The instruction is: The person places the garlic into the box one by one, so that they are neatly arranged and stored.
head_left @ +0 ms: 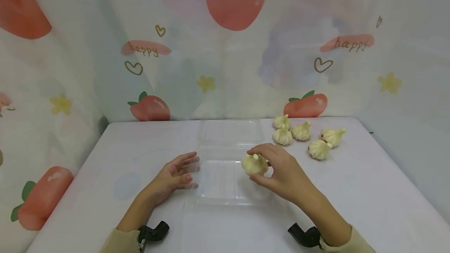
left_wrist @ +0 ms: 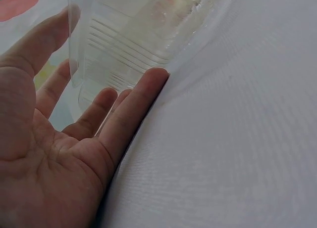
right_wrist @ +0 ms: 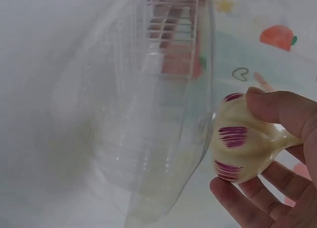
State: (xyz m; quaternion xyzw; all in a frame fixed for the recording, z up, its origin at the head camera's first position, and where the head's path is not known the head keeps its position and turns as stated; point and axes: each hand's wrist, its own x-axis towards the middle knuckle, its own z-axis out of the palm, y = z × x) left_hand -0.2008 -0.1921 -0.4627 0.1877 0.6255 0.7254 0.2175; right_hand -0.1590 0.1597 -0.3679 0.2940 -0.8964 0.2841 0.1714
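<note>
At the left, a curtain (head_left: 81, 136) printed with red fruit bordered the white tabletop (head_left: 88, 190) and ran on behind it. The left hand (head_left: 174, 177) stood with loosely straight, spread fingers at the left side of a box (head_left: 218, 180), fingertips showing through its wall. The box was thin, clear plastic with ribbed grooves, its lid (head_left: 230, 132) folded back. Above its right edge, the right hand (head_left: 281, 169) pinched a garlic bulb (head_left: 254, 164), glossy, lobed and cream with purple streaks. Five more bulbs (head_left: 301, 131) clustered at the back right, the nearest beside the lid.
</note>
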